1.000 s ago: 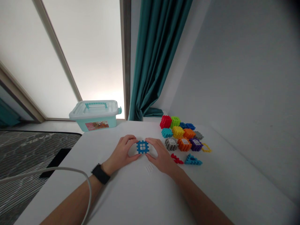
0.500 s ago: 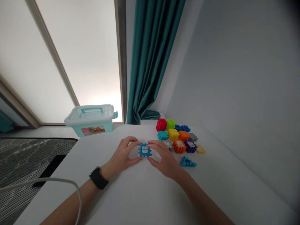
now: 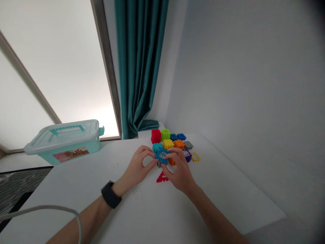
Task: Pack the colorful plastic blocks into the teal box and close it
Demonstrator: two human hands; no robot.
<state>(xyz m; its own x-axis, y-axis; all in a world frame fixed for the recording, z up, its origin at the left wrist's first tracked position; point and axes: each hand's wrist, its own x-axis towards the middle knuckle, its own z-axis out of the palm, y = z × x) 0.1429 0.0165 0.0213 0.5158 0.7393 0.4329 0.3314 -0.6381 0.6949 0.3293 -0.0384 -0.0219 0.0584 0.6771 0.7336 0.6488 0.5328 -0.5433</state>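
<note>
Between my two hands is a blue notched-edge building block (image 3: 161, 155) with a pale pattern in its middle. My left hand (image 3: 139, 166) pinches its left side between thumb and fingers. On the opposite side, the fingers of my right hand (image 3: 179, 170) are closed on its edge. A red triangular block (image 3: 161, 177) lies just below on the table, partly covered by my right thumb. Two clear window-shaped pieces rest on the table: one (image 3: 114, 165) left of my left hand, the other (image 3: 137, 194) nearer to me.
Behind my hands stand colored notched blocks: red (image 3: 156, 136), lime green (image 3: 166, 134), yellow (image 3: 168, 144), orange (image 3: 179, 144) and several others. A yellow frame piece (image 3: 195, 157) lies at their right. A lidded teal box (image 3: 73, 142) sits back left; a white cable (image 3: 50, 206) crosses lower left.
My view has turned right. Both hands and the blue block are now in front of the colored blocks. A red triangular block and a second clear piece now show; the blue triangular block no longer does.
</note>
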